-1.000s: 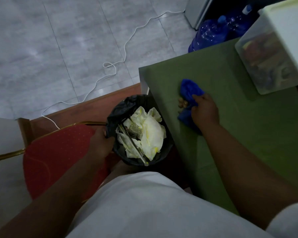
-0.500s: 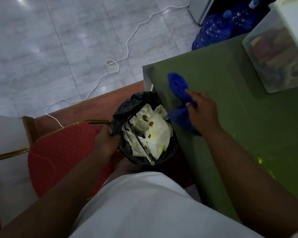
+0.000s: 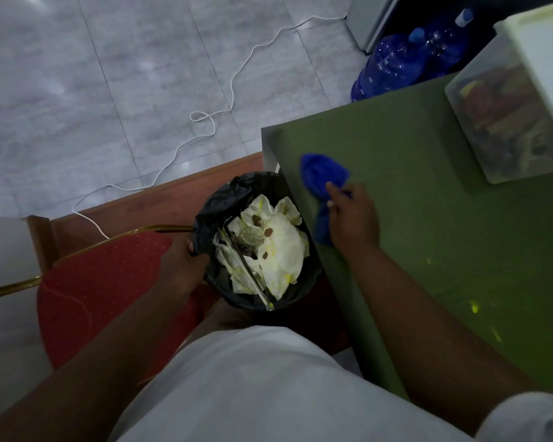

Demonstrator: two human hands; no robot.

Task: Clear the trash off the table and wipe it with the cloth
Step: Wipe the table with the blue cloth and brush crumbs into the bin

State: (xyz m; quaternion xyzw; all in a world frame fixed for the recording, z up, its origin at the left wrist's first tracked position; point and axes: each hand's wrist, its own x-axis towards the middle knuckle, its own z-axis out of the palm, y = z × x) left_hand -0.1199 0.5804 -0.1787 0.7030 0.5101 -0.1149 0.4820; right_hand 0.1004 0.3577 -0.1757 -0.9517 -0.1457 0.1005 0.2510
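Note:
My right hand (image 3: 351, 218) holds a blue cloth (image 3: 323, 178) down on the green table (image 3: 428, 218), close to its left edge. My left hand (image 3: 181, 266) grips the rim of a black-lined trash bin (image 3: 224, 199), held just below that table edge. Inside the bin lie crumpled white tissues (image 3: 278, 256) with yellow stains, small brown bits and a thin stick. Yellow smears (image 3: 474, 306) mark the table nearer to me.
A clear plastic box (image 3: 505, 122) with a white lid stands at the table's far right. A red chair (image 3: 103, 282) with a gold frame is under my left arm. Blue water bottles (image 3: 396, 62) and a white cable (image 3: 205, 116) lie on the tiled floor.
My right hand swept small brown bits off the table edge with the cloth; they now lie on the tissues in the bin. The cloth has shifted a little along the edge.

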